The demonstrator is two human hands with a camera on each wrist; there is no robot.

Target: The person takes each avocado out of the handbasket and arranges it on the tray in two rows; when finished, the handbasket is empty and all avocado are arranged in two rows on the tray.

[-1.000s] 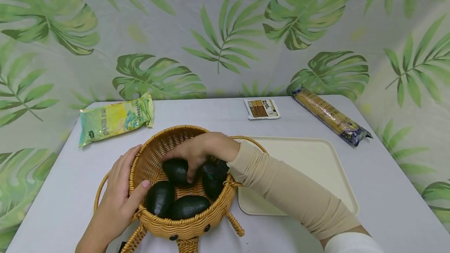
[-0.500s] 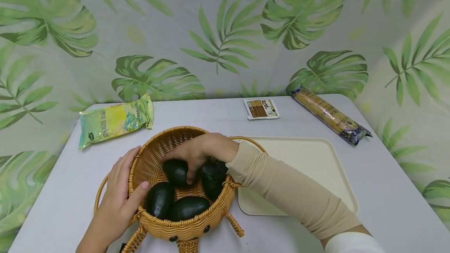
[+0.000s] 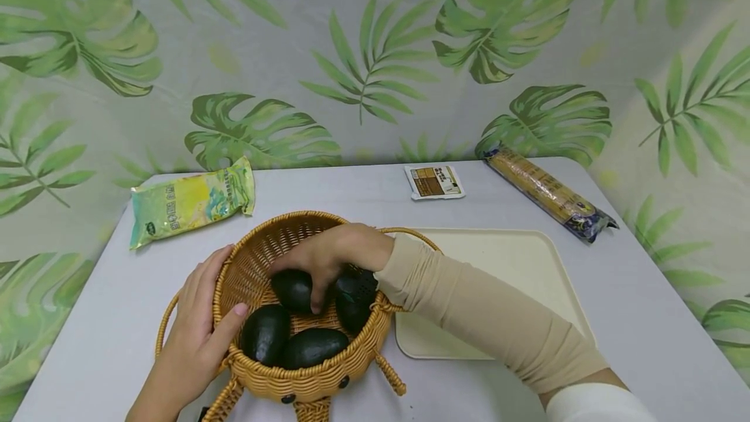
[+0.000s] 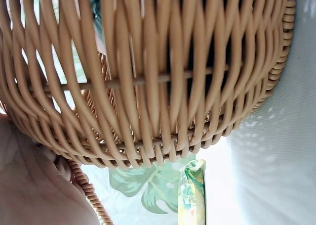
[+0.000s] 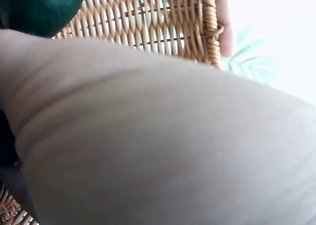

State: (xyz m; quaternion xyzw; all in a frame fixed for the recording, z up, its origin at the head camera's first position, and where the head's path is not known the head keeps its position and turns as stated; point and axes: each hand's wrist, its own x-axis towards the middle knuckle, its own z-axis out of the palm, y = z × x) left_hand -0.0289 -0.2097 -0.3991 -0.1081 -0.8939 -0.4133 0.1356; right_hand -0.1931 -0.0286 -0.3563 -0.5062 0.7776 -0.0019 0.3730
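A round wicker basket (image 3: 307, 379) stands at the front of the table with several dark green avocados inside. My right hand (image 3: 336, 253) reaches down into it and holds the rear avocado (image 3: 290, 288) between thumb and fingers; the fingertips are hidden behind the fruit. Nearer the front rim lie two more, a left avocado (image 3: 266, 334) and a front avocado (image 3: 316, 347). Another dark avocado (image 3: 353, 311) sits under my right wrist. On the basket's left side my left hand (image 3: 199, 331) grips the rim, thumb over the edge and fingers along the outer wall.
A cream tray (image 3: 510, 259) lies right of the basket, partly under my right sleeve. Farther back are a green-yellow packet (image 3: 193, 204), a small brown-and-white packet (image 3: 435, 182) and a long noodle-like pack (image 3: 547, 191). A leaf-print cloth (image 3: 375, 51) hangs behind.
Both hands keep their places on the basket and the avocado. The whole view has shifted very slightly; nothing else visibly moves.
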